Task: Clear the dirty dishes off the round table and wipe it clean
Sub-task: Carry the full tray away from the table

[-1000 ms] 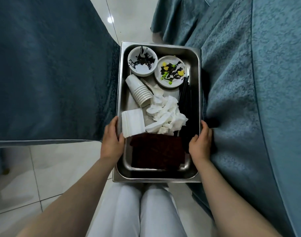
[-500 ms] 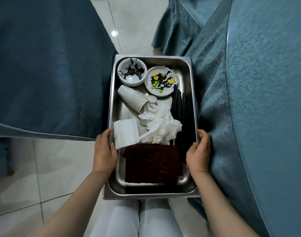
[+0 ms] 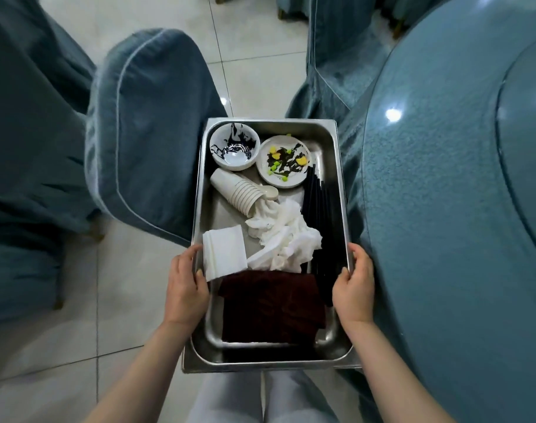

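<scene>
i see my left hand (image 3: 186, 286) and right hand (image 3: 353, 290) both curled over the long side rims of the rectangular stainless steel pan (image 3: 341, 190), gripping it mid-frame. pan sits between the two hands, long axis running bottom to top of frame, beside the round blue-clothed table (image 3: 449, 209) at right.

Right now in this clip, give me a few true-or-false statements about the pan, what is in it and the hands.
1. Both hands, left hand and right hand, grip the steel pan by its long sides. True.
2. The paper cups stand upright. False: the stack lies on its side.
3. The dark red cloth lies at the pan's near end. True.
4. The two dishes are clean. False: the bowl has dark smears and the plate holds scraps.
</scene>
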Tool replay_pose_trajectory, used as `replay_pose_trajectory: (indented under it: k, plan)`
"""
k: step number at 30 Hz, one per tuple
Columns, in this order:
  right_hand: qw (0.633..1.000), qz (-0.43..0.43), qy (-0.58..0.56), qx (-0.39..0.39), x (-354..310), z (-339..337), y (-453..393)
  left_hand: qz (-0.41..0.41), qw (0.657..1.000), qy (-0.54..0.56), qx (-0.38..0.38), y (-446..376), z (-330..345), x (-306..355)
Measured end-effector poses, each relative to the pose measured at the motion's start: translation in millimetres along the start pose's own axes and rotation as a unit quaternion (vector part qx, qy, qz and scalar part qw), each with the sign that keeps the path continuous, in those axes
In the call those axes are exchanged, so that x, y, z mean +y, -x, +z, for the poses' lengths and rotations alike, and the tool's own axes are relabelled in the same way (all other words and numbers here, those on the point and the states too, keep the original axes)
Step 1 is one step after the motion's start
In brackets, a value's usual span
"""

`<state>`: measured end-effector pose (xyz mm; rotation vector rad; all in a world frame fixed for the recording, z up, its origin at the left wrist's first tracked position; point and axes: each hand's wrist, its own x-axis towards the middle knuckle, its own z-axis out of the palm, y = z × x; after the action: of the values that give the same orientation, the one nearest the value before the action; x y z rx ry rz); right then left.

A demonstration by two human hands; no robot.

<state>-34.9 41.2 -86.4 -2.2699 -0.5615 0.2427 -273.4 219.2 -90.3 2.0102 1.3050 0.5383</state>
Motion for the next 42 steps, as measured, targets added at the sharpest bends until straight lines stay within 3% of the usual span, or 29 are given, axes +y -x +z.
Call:
replay_pose_trajectory:
  k: [13, 23, 35, 42]
  plan:
    - [0.993, -0.015, -0.05, -0.101, -22.6, -88.0, 51.4, -0.04, 0.998, 0.017, 0.05, 111.4, -47.2, 40.6]
    - [0.99, -0.063, -0.084, -0.095, -51.6, -131.1, 79.0, -0.045, 0.991, 0.055, 0.116, 160.1, -89.5, 74.0]
    - [0.985, -0.12, -0.088, -0.085, -83.9, -141.5, 200.7, -0.043, 0.984, 0.073, 0.156, 261.2, -174.1, 22.4]
    - [0.968, -0.156, -0.111, -0.162, -120.9, -112.1, 295.4, -0.098, 0.97, 0.059, 0.216, 356.4, -250.0, -24.8]
